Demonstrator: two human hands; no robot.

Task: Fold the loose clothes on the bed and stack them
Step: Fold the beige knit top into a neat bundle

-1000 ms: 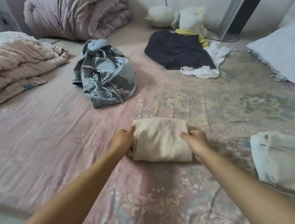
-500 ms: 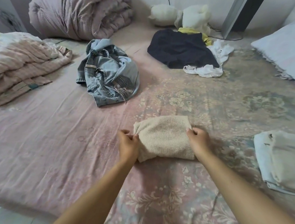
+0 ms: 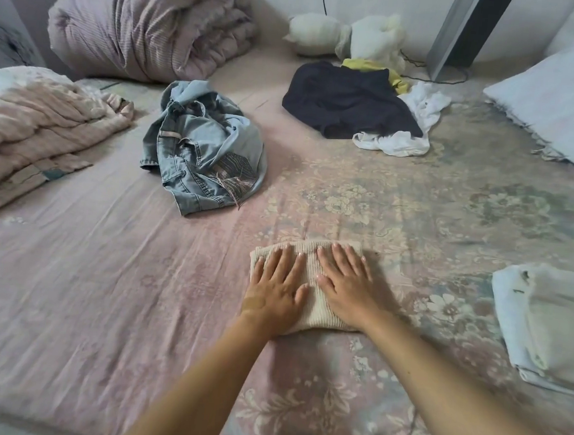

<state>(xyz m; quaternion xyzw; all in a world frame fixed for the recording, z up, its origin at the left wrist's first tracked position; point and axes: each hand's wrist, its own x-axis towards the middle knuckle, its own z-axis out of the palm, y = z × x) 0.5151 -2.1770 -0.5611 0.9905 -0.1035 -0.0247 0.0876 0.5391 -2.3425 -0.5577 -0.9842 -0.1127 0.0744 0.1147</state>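
A folded beige knit garment [image 3: 315,254] lies in the middle of the bed [image 3: 102,271]. My left hand [image 3: 275,288] and my right hand [image 3: 348,287] rest flat on top of it, palms down, fingers spread. A crumpled pair of light blue jeans [image 3: 205,149] lies loose farther back on the left. A dark navy garment [image 3: 349,102], a white one [image 3: 409,134] and a yellow one [image 3: 376,66] lie in a loose heap at the back. A folded pale blue-white garment [image 3: 551,327] sits at the right edge.
A rolled pink duvet [image 3: 150,21] sits at the back left and a folded pink quilt [image 3: 35,122] at the left. A white pillow [image 3: 563,91] lies back right, a white plush toy [image 3: 348,33] by the wall beside a grey post [image 3: 461,35].
My hands gripped the beige garment's left and right ends before. Now both lie flat on top of it, pressing down, and the bundle looks narrower.
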